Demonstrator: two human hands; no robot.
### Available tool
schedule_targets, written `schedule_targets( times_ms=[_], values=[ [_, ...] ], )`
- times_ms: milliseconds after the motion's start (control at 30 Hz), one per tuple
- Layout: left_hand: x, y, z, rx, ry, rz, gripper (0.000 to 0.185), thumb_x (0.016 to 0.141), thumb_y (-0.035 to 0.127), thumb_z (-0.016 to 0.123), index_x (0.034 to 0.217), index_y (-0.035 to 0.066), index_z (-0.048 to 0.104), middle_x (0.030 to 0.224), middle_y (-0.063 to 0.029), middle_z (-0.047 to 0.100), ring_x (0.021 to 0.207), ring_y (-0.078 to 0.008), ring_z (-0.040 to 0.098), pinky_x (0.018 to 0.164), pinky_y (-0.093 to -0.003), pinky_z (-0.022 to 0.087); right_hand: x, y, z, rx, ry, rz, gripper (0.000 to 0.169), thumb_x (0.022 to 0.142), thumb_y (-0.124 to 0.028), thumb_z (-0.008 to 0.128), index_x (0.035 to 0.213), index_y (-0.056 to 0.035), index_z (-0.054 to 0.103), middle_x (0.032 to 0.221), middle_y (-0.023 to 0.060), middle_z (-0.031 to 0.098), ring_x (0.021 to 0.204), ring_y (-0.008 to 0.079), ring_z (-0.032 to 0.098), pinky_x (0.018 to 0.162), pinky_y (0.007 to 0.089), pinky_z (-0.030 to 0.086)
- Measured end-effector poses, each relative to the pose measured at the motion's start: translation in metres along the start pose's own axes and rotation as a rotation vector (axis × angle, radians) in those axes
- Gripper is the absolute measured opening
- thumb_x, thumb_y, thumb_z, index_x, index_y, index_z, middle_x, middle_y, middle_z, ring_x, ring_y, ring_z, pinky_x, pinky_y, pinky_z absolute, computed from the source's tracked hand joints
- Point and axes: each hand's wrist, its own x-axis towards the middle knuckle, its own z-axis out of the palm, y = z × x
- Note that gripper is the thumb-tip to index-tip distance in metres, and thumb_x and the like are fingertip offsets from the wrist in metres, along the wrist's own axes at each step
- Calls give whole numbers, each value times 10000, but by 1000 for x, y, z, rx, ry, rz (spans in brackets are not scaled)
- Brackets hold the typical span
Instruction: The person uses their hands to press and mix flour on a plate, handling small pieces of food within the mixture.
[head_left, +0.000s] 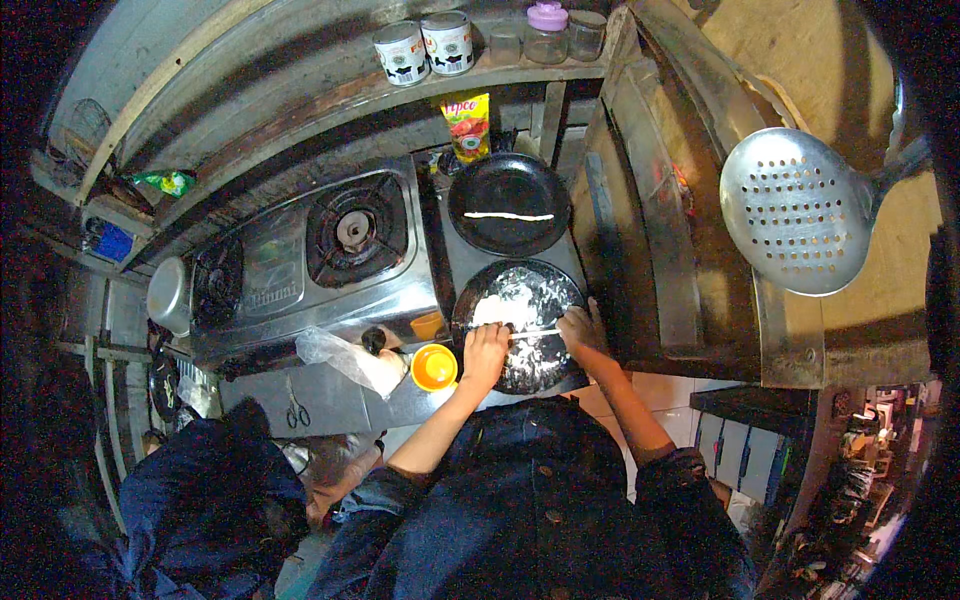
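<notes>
A thin strip of white dough (534, 334) runs between my hands, over a dark round pan (525, 375) dusted with white flour. My left hand (487, 349) has its fingers curled on the strip's left end. At the right end, my right hand (582, 328) pinches the strip near the pan's rim. A pale mound (491, 307) that looks like flour or dough lies in the pan above my left hand. Just beyond stands a second black round pan (510, 180) with one long white strip (508, 217) lying across it.
A yellow cup (434, 367) and a plastic bag (352, 364) stand left of the floured pan, with scissors (297, 405) farther left. Behind them is a two-burner gas stove (375, 292). A perforated metal skimmer (799, 210) hangs at right. Another person (217, 495) is at the lower left.
</notes>
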Motion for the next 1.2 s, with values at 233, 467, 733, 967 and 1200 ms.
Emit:
schedule_targets(
  times_ms=[233, 467, 733, 967, 1200],
  values=[
    [-2, 13, -14, -88, -76, 5, 363, 783, 168, 597, 1115, 36, 534, 1167, -136, 526, 1084, -290, 501, 955, -427, 362, -6, -14, -9, 63, 59, 24, 299, 825, -105, 486, 1108, -68, 576, 1162, 103, 572, 1187, 247, 474, 1093, 520, 192],
    [-12, 42, 8, -294, -275, 39, 653, 836, 169, 481, 1404, -29, 229, 1455, -214, 255, 1350, -356, 256, 1090, -494, 224, -19, -56, -17, 193, -171, -13, 581, 812, -143, 521, 1326, 70, 354, 1387, 256, 353, 1276, 392, 356, 1082, 471, 237],
    [16, 26, 18, -290, -333, -40, 644, 871, 246, 427, 1424, 2, 203, 1487, -199, 193, 1375, -348, 196, 1104, -493, 189, 6, -43, -8, 242, -195, 47, 677, 839, -228, 511, 1393, 49, 239, 1453, 242, 243, 1347, 380, 238, 1100, 470, 186],
    [-3, 29, 11, -182, -350, -47, 660, 874, 240, 440, 1440, 26, 176, 1505, -158, 166, 1389, -289, 186, 1116, -456, 166, -5, -40, -20, 167, -357, 71, 762, 847, -337, 532, 1418, 28, 184, 1493, 208, 160, 1385, 325, 162, 1111, 474, 147],
    [-5, 14, 12, -178, -313, 12, 625, 897, 258, 413, 1441, 47, 187, 1502, -152, 179, 1375, -307, 221, 1104, -488, 178, -3, -29, -14, 92, -235, 40, 788, 833, -366, 556, 1426, 0, 188, 1473, 178, 231, 1369, 307, 208, 1103, 494, 141]
  ],
)
